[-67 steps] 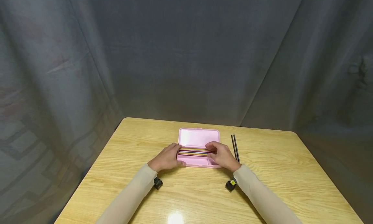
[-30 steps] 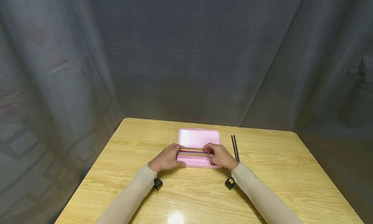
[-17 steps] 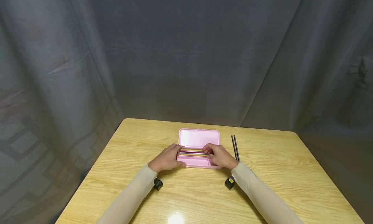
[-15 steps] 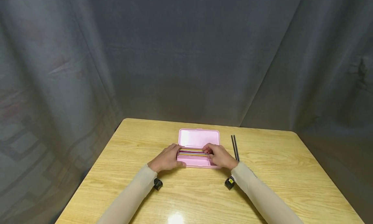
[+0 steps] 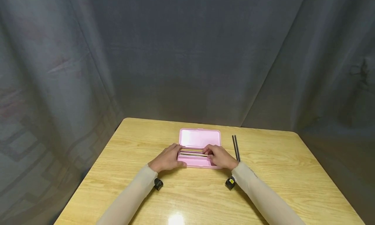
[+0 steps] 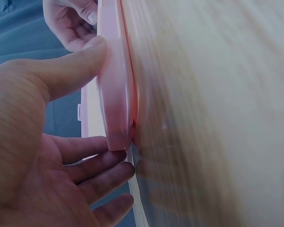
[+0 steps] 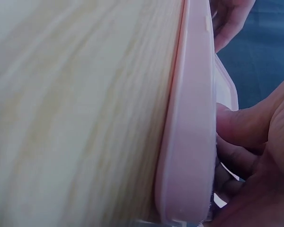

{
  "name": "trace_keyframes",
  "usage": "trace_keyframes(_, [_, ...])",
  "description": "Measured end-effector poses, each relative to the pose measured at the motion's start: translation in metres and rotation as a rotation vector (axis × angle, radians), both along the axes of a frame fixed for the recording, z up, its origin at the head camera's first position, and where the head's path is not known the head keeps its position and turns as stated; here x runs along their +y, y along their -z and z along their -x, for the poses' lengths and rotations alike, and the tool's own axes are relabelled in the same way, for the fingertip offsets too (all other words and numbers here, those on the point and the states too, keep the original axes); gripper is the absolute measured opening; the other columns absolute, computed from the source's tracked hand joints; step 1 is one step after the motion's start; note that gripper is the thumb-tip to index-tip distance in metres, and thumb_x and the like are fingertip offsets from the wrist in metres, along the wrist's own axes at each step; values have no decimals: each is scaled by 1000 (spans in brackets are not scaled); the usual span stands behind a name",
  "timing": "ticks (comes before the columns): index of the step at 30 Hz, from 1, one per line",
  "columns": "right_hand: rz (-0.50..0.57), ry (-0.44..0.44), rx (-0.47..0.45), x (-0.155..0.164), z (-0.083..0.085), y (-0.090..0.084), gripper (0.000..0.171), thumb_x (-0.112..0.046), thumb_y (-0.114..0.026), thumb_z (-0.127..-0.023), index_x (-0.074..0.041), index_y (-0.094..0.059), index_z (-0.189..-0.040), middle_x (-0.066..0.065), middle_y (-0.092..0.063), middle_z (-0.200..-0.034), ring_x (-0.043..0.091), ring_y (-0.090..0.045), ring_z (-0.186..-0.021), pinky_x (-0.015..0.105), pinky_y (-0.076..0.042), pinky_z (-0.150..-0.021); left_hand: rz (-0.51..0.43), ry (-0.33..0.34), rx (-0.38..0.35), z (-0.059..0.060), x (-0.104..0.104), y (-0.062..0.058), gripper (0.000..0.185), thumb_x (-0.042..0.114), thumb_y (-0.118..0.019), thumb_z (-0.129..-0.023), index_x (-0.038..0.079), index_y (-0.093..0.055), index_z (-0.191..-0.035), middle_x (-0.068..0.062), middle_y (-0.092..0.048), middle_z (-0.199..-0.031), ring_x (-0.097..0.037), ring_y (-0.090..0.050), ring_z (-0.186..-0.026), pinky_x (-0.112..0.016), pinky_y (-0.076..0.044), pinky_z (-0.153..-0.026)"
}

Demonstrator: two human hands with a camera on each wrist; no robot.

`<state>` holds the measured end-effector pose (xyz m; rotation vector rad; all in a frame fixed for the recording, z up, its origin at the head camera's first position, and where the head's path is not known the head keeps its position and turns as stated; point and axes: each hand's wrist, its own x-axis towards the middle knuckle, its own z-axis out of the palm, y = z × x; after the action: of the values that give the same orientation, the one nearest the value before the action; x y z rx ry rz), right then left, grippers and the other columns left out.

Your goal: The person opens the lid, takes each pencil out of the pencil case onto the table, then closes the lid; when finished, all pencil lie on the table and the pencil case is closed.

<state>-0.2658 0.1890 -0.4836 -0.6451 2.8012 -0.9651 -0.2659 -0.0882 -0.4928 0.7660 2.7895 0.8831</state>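
A pink plastic case [image 5: 194,161] lies on the table with its lid [image 5: 200,138] folded back. My left hand [image 5: 167,158] grips the left end of the case, thumb along the front wall and fingers round the end, as the left wrist view shows. Inside, several slim, shiny chopsticks [image 5: 193,154] lie lengthwise in the back part. My right hand [image 5: 221,156] reaches into the right side of the case, thumb and curled fingers pinching at the right ends of the chopsticks. Those ends are hidden behind the fingers; the right wrist view shows mainly the case's front wall [image 7: 191,118].
A pair of dark chopsticks [image 5: 236,147] lies to the right of the case, their near ends close to my right wrist. The light wooden table [image 5: 187,199] ends at a grey curtain [image 5: 181,62] behind. A black camera sits on each wrist.
My right hand has shifted slightly left inside the case. The chopsticks showed as several bright coloured stripes before and now look golden and shifted. My left hand has stayed in place.
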Motion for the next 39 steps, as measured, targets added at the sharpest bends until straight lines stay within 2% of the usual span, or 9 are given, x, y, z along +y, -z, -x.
trace_keyframes(8, [57,31,8,1,1,6,24,8,-61,-92,-10,-71,-105,-1,-69,-92,10,-59,-83,19,-49,-71,1,-15,-21,1,1,3,79,42,-82,-83,8,-49,-147,-10,-55,-142,-28,-55,-127,-50,-45,-111])
trace_keyframes(15, [38,45,13,2,2,5,26,8,-63,-90,-14,-73,-100,-3,-70,-90,8,-60,-83,21,-49,-75,18,-13,-18,1,2,5,79,42,-81,-84,8,-48,-147,-9,-55,-142,-27,-56,-126,-48,-46,-110])
trace_keyframes(20, [63,55,-1,3,3,3,26,8,-64,-89,-15,-74,-99,-3,-71,-89,8,-61,-82,21,-49,-75,8,-10,-11,0,2,3,77,42,-81,-84,9,-49,-146,-8,-55,-140,-27,-56,-124,-49,-46,-109])
trace_keyframes(32, [174,110,-35,15,0,-1,28,5,-65,-90,-17,-73,-104,1,-69,-91,13,-60,-83,24,-50,-74,24,-19,-19,0,1,3,78,45,-80,-84,10,-49,-147,-9,-54,-144,-29,-54,-128,-50,-44,-112])
trace_keyframes(39, [246,156,13,28,1,-6,27,3,-65,-90,-12,-71,-113,9,-70,-94,15,-64,-84,22,-51,-68,23,-16,-14,-1,1,2,78,43,-81,-84,9,-49,-146,-7,-55,-142,-28,-55,-126,-49,-45,-111])
